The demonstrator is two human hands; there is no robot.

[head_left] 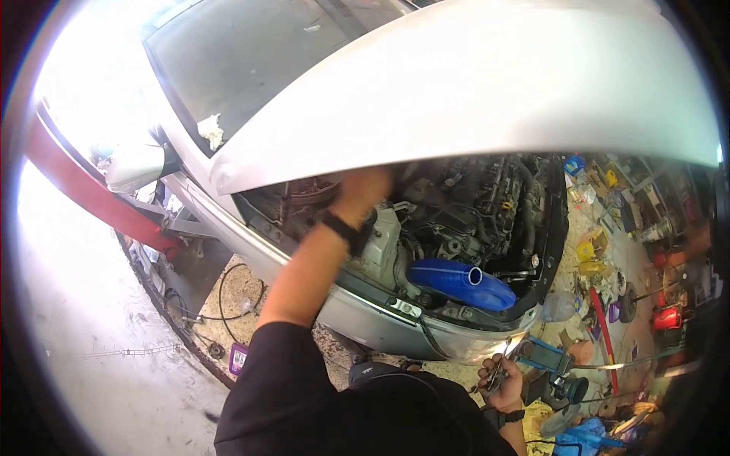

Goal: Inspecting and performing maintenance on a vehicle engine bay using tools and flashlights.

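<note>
A cluttered workshop with a speckled beige floor [242, 287] surrounds the scene, tools, bottles and scraps strewn over the right side of the frame. Across the middle and top stands a silver car [365, 325], its broad silver metal hood [487, 83] raised over the upper half. Below the hood, right of centre, lies the dark, crowded engine bay [449, 216]. A thick red metal beam [91, 186] slants along the left edge. In the lower right, a long, thin red bar [604, 334] lies among the clutter. A glossy blue plastic container [460, 285] with an open round neck rests on its side at the front of the engine bay, right of centre. The left hand [366, 188] reaches under the hood's edge at the centre, into the engine bay; it is blurred, and I cannot tell how its fingers stand. A black wristband [342, 230] circles that wrist. At the lower right, outside the car's front, the right hand [502, 386] has its fingers curled around a small grey metal piece [496, 376], whose exact shape is unclear.
</note>
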